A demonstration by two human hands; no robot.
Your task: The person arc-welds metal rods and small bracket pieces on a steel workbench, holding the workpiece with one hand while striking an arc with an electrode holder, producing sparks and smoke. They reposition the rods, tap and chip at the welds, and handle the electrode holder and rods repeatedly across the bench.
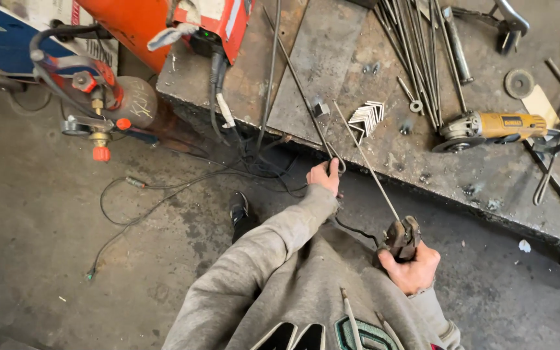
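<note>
Hands at bench edge [384,188] — left [324,176] pinching rod [306,97], right [411,266] gripping electrode holder [402,237].

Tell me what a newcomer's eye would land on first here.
Probably the right hand near bottom centre, gripping an electrode holder whose thin welding rod slants up over the steel workbench. Next, the left hand holding a long rod at the bench edge. A yellow angle grinder lies at right.
</note>
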